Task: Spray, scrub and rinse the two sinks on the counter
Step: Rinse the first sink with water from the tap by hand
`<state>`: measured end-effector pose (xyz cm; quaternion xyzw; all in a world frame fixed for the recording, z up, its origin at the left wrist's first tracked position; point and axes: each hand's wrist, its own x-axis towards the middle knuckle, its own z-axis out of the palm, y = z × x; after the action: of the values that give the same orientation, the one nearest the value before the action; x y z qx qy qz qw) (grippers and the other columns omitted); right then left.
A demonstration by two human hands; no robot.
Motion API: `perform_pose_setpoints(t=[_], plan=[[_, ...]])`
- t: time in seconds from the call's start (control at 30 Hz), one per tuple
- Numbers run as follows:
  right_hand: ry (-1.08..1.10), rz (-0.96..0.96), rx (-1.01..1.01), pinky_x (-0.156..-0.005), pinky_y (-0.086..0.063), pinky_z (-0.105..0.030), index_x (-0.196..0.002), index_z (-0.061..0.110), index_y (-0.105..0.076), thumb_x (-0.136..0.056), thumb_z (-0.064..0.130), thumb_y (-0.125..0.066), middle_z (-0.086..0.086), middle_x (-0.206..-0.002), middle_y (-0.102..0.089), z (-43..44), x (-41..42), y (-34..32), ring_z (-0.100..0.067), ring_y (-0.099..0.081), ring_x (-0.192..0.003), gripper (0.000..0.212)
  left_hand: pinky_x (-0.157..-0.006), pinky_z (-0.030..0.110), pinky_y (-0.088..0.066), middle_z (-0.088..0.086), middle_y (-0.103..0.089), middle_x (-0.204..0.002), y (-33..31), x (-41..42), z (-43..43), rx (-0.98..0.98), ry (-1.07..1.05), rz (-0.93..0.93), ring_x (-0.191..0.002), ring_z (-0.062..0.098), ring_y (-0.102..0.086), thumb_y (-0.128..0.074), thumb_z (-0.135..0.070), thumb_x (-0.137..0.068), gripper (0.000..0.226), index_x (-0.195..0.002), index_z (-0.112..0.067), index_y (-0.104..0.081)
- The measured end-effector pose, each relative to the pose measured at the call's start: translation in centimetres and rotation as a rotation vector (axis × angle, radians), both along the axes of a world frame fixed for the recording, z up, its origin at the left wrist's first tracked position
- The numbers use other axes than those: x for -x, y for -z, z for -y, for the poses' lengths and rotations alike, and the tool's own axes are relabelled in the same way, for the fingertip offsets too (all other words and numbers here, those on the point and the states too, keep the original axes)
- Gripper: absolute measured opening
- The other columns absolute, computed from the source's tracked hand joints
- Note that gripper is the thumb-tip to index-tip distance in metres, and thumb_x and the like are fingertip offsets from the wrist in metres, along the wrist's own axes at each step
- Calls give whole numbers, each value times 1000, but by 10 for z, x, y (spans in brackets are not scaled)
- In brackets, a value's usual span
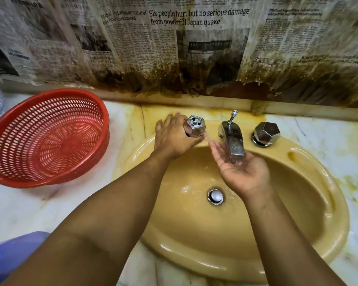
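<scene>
Grip, left hand (174, 139): clasps tap knob (194, 125), base hidden | right hand (242, 172): released, cupped under spout (234, 141)

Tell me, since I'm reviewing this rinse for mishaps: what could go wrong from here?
1. The left hand grips the faceted chrome tap handle. If it is turned further, water from the chrome spout could splash off the cupped right hand onto the stained, torn newspaper on the wall behind.
2. The round metal drain stopper looks seated in the yellow oval ceramic sink, so water might pool rather than drain.
</scene>
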<state>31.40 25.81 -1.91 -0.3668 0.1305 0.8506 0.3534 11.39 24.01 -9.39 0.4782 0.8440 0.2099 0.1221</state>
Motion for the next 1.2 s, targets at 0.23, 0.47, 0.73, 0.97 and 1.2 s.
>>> perform_pose_setpoints(t=[0.23,0.47,0.73,0.97,1.2], plan=[[13,46,1,-113,-43,-56,-130,-15,-50,-111,25,-33,-44,-119,-62,-3,-4,9,-51,-61,-120,48,-122,65,9,-1,-9,-174,4,-2,-6,234,21,-229,-160,27,3,-11,-98,-77,110,-163,-31,-23],[-80,260,60,-94,-55,-49,-133,-6,-56,-111,24,-37,-32,-118,-67,-1,-11,16,-43,-67,-108,41,-126,57,-3,-2,-5,-174,-1,5,-5,246,97,-180,-160,21,-1,-17,-96,-81,108,-165,-27,-16],[-151,533,-340,-67,-57,-28,-111,-7,-63,-104,10,-38,-16,-91,-73,-17,-31,-23,-20,-69,-75,32,-125,42,-17,-7,-32,-167,-13,9,3,68,70,6,-155,15,-23,-61,-86,-76,103,-158,-28,-38],[-461,452,-700,-101,-57,-39,-126,-8,-60,-109,14,-42,-25,-120,-70,-23,9,-67,-32,-71,-113,33,-125,49,-12,-15,-36,-164,-2,12,0,121,116,-95,-155,11,-21,-30,-106,-69,111,-156,-38,-38],[-67,726,-291,-71,-57,-30,-101,4,-63,-107,14,-36,-21,-116,-68,-3,-37,8,-28,-70,-89,30,-120,49,-18,-11,-17,-171,1,5,18,187,149,-216,-156,16,-14,-15,-81,-95,84,-161,-29,-27]])
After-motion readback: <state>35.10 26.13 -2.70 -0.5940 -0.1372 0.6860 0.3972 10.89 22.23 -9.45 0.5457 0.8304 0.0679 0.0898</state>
